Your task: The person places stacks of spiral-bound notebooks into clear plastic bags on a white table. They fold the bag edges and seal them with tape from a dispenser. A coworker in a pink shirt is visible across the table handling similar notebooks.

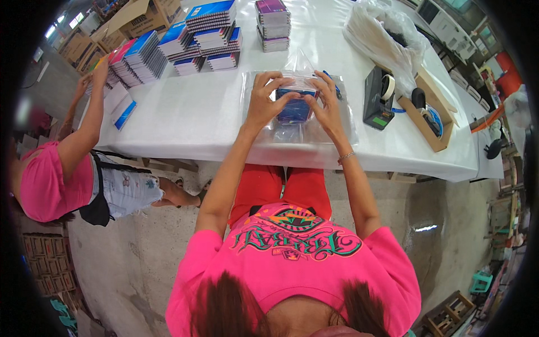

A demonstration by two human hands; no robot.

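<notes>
My left hand (268,100) and my right hand (327,106) meet over a small stack of blue notebooks (295,114) at the table's near edge. A clear plastic bag (298,82) is around the notebooks. Both hands have their fingers curled on the bag's far part, thumbs pointing inward over the stack. A slim blue object (332,84) shows by my right fingers, partly hidden; I cannot tell its kind. Flat clear plastic bags (345,124) lie beneath the stack. Right of them stands a black tape dispenser (378,102) with a roll of tape.
Stacks of spiral notebooks (211,37) stand at the far left, and another stack (273,27) at the far middle. A crumpled plastic bag (382,36) and an open cardboard tray (431,115) lie to the right. A co-worker in pink (56,174) handles notebooks at the left.
</notes>
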